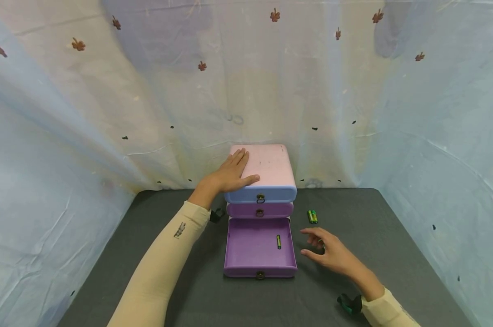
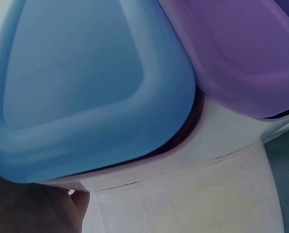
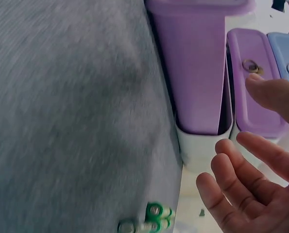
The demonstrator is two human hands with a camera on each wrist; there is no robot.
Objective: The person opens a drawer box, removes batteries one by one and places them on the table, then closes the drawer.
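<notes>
A small drawer cabinet point(image 1: 266, 163) with a pale pink top stands at the back of the table. My left hand point(image 1: 231, 175) rests on its top near the left edge, thumb pointing right. The bottom purple drawer point(image 1: 260, 272) is pulled out, with one green battery point(image 1: 279, 241) lying inside towards its right wall. The blue top drawer point(image 1: 242, 195) and purple middle drawer point(image 1: 240, 210) are pushed in. Just right of the pulled-out drawer hovers my right hand point(image 1: 332, 254), fingers spread and slightly bent, holding nothing. Beyond its fingertips, green batteries point(image 1: 313, 216) lie side by side on the table.
The dark grey table point(image 1: 393, 254) reaches back to a pale curtain point(image 1: 250, 91) that hangs behind and along both sides. Each drawer front carries a small ring pull, such as the ring pull point(image 1: 260, 274) on the bottom drawer.
</notes>
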